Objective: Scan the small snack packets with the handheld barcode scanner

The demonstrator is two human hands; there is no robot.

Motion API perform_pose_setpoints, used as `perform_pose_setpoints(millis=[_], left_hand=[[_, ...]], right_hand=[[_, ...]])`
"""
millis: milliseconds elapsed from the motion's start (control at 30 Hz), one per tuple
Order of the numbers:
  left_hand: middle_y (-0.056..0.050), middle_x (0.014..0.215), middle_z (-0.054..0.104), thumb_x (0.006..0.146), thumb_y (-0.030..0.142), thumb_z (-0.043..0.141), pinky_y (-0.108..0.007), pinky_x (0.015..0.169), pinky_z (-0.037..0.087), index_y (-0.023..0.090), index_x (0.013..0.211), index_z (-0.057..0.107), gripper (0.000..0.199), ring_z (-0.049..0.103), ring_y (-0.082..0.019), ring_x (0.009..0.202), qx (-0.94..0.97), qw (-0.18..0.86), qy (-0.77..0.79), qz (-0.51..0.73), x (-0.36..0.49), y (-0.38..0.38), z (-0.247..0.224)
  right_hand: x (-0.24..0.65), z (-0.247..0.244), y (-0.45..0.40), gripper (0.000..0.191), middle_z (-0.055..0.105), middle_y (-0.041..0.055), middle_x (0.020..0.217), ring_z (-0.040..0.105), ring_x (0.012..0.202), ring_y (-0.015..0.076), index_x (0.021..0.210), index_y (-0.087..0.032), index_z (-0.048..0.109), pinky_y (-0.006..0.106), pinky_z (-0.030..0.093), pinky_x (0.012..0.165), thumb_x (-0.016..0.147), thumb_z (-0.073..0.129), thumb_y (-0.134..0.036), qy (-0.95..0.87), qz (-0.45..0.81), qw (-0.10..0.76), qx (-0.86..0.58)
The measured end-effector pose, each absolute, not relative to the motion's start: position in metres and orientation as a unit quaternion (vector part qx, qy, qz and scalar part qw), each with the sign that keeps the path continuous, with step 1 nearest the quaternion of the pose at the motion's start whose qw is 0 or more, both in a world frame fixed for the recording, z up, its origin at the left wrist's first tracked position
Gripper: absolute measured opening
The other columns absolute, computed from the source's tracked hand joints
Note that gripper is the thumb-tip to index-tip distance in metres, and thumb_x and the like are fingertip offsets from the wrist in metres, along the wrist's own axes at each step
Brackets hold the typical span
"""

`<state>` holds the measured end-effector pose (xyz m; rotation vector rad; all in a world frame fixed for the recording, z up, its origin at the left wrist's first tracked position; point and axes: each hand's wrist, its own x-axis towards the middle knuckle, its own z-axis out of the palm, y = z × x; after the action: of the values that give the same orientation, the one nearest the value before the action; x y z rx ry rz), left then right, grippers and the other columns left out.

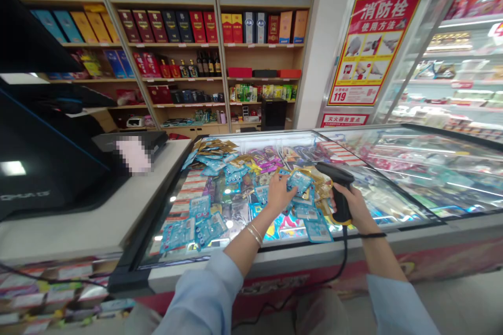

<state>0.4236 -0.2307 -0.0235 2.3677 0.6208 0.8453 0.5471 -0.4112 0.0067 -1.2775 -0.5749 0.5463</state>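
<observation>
My right hand [358, 207] grips the handle of a black and yellow corded barcode scanner [334, 174], its head pointing left over the packets. At the right side of a loose pile, my left hand [279, 193] has its thumb and fingers around the edge of a small blue packet [301, 182]. More blue packets [317, 229] lie below it and hang toward the near edge. Gold-brown packets [323, 188] show beside the scanner. Another group of blue packets [212, 227] rests to the left on the glass freezer top [239, 243].
A white counter [157, 188] with a black checkout machine [51, 167] stands at the left. The scanner's cable [345, 251] hangs down the freezer's front. Behind are shelves of boxed bottles [168, 26]; a red fire-hydrant poster [377, 47] is on the wall.
</observation>
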Motion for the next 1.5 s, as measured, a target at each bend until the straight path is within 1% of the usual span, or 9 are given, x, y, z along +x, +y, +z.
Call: perform_pose_setpoints(millis=[233,367,667,867,967,1100,1267,1367,1500], left_hand=[[-0.015,0.124,0.055,0.084,0.044,0.065,-0.044,0.109,0.037,0.019,0.128,0.060,0.051,0.048,-0.030,0.125,0.879,0.276,0.225,0.317,0.423,-0.233,-0.018],[-0.014,0.123,0.056,0.085,0.041,0.064,-0.041,0.108,0.038,0.017,0.124,0.062,0.046,0.050,-0.028,0.121,0.870,0.269,0.222,0.348,0.403,-0.211,0.012],[-0.010,0.111,0.063,0.074,0.030,0.073,-0.040,0.102,0.041,0.020,0.105,0.069,0.033,0.055,-0.027,0.113,0.828,0.212,0.268,0.444,0.248,-0.090,0.092],[-0.007,0.088,0.066,0.060,0.042,0.079,-0.035,0.078,0.047,0.019,0.088,0.071,0.037,0.060,-0.023,0.074,0.766,0.296,0.401,0.406,0.137,-0.059,0.043],[-0.005,0.074,0.064,0.057,0.052,0.079,-0.034,0.074,0.046,0.020,0.071,0.070,0.036,0.060,-0.023,0.069,0.768,0.307,0.439,0.352,0.112,-0.067,0.007],[-0.007,0.070,0.063,0.051,0.064,0.080,-0.034,0.073,0.046,0.022,0.060,0.062,0.047,0.064,-0.029,0.075,0.786,0.262,0.474,0.300,0.115,-0.091,-0.021],[-0.017,0.100,0.067,0.048,0.059,0.084,-0.040,0.085,0.046,0.019,0.081,0.065,0.055,0.064,-0.038,0.103,0.833,0.161,0.483,0.218,0.140,-0.118,-0.023],[-0.017,0.111,0.066,0.054,0.054,0.083,-0.037,0.090,0.046,0.018,0.094,0.064,0.057,0.060,-0.035,0.113,0.859,0.131,0.479,0.123,0.151,-0.122,-0.016],[-0.014,0.108,0.068,0.058,0.052,0.082,-0.031,0.082,0.047,0.017,0.093,0.063,0.053,0.064,-0.029,0.104,0.858,0.148,0.488,0.059,0.163,-0.111,-0.010]], right_hand=[[0.533,0.027,-0.408,0.036,0.058,-0.0003,0.057,0.050,0.038,0.0128,0.075,-0.020,0.060,0.026,0.043,0.033,0.066,0.079,-0.049,-0.278,0.257,0.721,-0.580],[0.517,0.047,-0.391,0.035,0.058,-0.0006,0.058,0.050,0.039,0.0131,0.078,-0.021,0.060,0.026,0.042,0.033,0.066,0.079,-0.048,-0.318,0.250,0.728,-0.553],[0.467,0.070,-0.335,0.032,0.059,-0.0016,0.059,0.050,0.039,0.0120,0.081,-0.021,0.059,0.025,0.041,0.033,0.071,0.074,-0.048,-0.393,0.265,0.717,-0.511],[0.441,0.068,-0.301,0.032,0.056,-0.0015,0.053,0.050,0.038,0.0120,0.070,-0.020,0.057,0.024,0.042,0.034,0.073,0.072,-0.049,-0.416,0.310,0.698,-0.494],[0.428,0.065,-0.283,0.031,0.057,-0.0014,0.054,0.049,0.038,0.0121,0.072,-0.020,0.058,0.025,0.042,0.033,0.074,0.072,-0.048,-0.436,0.325,0.691,-0.476],[0.409,0.065,-0.256,0.032,0.057,-0.0016,0.054,0.049,0.038,0.0116,0.072,-0.020,0.057,0.024,0.042,0.033,0.074,0.073,-0.048,-0.469,0.349,0.666,-0.463],[0.400,0.060,-0.235,0.033,0.058,-0.0025,0.055,0.050,0.037,0.0114,0.078,-0.019,0.057,0.024,0.042,0.033,0.074,0.073,-0.048,-0.508,0.361,0.629,-0.464],[0.403,0.051,-0.230,0.034,0.058,-0.0030,0.055,0.049,0.036,0.0108,0.081,-0.019,0.058,0.023,0.042,0.033,0.074,0.074,-0.048,-0.515,0.380,0.613,-0.464],[0.409,0.039,-0.224,0.034,0.059,-0.0031,0.055,0.049,0.036,0.0098,0.080,-0.018,0.058,0.022,0.041,0.032,0.074,0.073,-0.048,-0.492,0.399,0.624,-0.457]])
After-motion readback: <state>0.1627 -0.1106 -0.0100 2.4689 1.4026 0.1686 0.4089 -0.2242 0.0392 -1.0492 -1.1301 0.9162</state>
